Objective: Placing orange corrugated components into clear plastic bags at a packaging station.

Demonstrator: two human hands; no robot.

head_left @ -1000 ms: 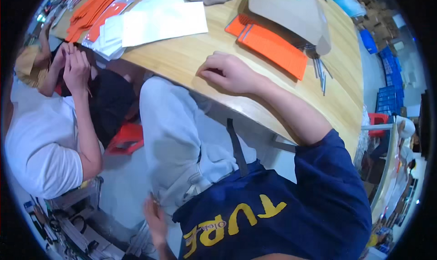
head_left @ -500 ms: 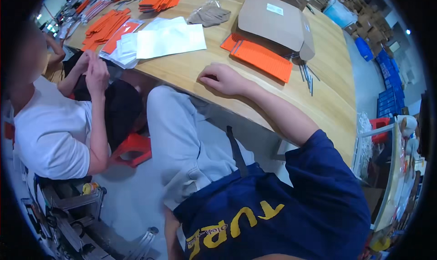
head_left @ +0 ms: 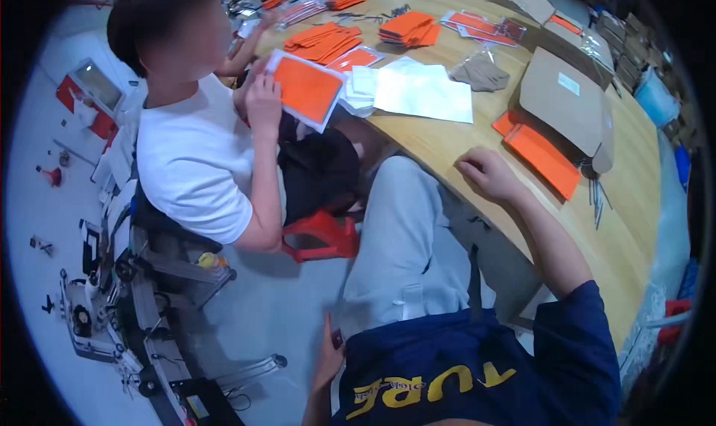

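Observation:
My right hand (head_left: 488, 174) rests on the near edge of the wooden table (head_left: 623, 240), its fingers loosely curled and nothing visible in them. Closest to it is a stack of flat orange pieces (head_left: 543, 160), partly under the raised flap of an open cardboard box (head_left: 561, 98). Low beside my thigh hangs my left hand (head_left: 328, 359), closed around a small dark thing I cannot make out. To my left, a seated person in a white shirt holds an orange sheet with a pale border (head_left: 304, 90).
White sheets (head_left: 425, 90), a bagged beige item (head_left: 481, 71) and orange piles (head_left: 409, 29) lie farther back. Thin metal rods (head_left: 597, 202) lie right of the orange stack. A red stool (head_left: 322, 240) and a metal-framed stand (head_left: 156, 307) are on the floor at left.
My view has swung left, so the scene sits farther right. The neighbour now holds up the orange sheet. More of my left hand shows; my right hand stays on the table edge.

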